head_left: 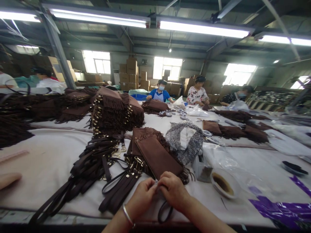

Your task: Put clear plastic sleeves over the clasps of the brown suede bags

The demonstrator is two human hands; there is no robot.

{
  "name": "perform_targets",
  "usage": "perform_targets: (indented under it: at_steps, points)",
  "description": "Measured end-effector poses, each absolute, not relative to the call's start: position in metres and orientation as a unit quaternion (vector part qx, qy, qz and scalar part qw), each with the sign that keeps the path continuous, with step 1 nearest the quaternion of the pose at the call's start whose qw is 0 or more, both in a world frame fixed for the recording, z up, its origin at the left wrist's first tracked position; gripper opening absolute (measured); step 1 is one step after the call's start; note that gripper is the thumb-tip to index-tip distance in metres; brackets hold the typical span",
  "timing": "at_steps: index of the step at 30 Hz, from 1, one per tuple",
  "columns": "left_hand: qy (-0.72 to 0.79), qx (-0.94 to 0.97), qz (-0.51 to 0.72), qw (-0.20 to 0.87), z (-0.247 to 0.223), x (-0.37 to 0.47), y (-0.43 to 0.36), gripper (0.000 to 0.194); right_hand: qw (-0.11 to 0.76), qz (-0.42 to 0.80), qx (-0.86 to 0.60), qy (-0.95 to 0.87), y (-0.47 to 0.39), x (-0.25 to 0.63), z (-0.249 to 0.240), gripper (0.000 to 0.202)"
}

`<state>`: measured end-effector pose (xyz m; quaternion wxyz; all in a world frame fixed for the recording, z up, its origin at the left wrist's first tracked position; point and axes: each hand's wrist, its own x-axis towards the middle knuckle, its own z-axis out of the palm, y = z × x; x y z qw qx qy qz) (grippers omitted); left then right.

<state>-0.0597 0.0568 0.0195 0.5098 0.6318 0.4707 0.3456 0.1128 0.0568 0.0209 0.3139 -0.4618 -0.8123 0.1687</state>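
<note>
My left hand, with a bangle at the wrist, and my right hand meet fingertip to fingertip at the front of the table. Both are closed in a pinch on a small, light, shiny bit, mostly hidden by the fingers. Beneath them a dark strap hangs in a loop, seemingly from that bit. Just beyond my fingers a flat brown pouch lies on a pile of fringed pouches. Left of my hands are several dark wrist straps with gold clasps, beside a larger heap of straps.
Stacked fringed pouches rise behind the straps. To the right stand a grey knitted ring, a small container and a round dish with brown residue. Purple plastic lies farther right. Another person's hand is at the left edge; co-workers sit opposite.
</note>
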Motion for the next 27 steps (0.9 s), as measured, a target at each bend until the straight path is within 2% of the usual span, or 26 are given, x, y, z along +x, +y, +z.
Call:
perform_targets:
  at_steps: [2, 6, 10, 14, 21, 27]
  points:
    - [0.449, 0.602, 0.355, 0.556, 0.017, -0.062, 0.056, 0.029, 0.329, 0.191, -0.458, -0.803, 0.055, 0.11, 0.024, 0.019]
    - [0.422, 0.43, 0.346, 0.719, 0.01, -0.062, 0.055, 0.039, 0.376, 0.272, -0.506, -0.727, 0.056, 0.112, 0.031, 0.016]
    - [0.421, 0.308, 0.343, 0.781, 0.005, -0.062, 0.056, 0.046, 0.378, 0.287, -0.55, -0.687, 0.058, 0.12, 0.036, 0.014]
    - [0.42, 0.252, 0.345, 0.801, 0.004, -0.061, 0.057, 0.05, 0.332, 0.253, -0.498, -0.76, 0.055, 0.115, 0.034, 0.017]
    - [0.459, 0.298, 0.333, 0.768, 0.008, -0.06, 0.054, 0.052, 0.365, 0.256, -0.473, -0.759, 0.055, 0.1, 0.027, 0.017]
    - [0.484, 0.363, 0.347, 0.717, 0.002, -0.056, 0.051, 0.048, 0.291, 0.166, -0.57, -0.75, 0.053, 0.111, 0.023, 0.015]
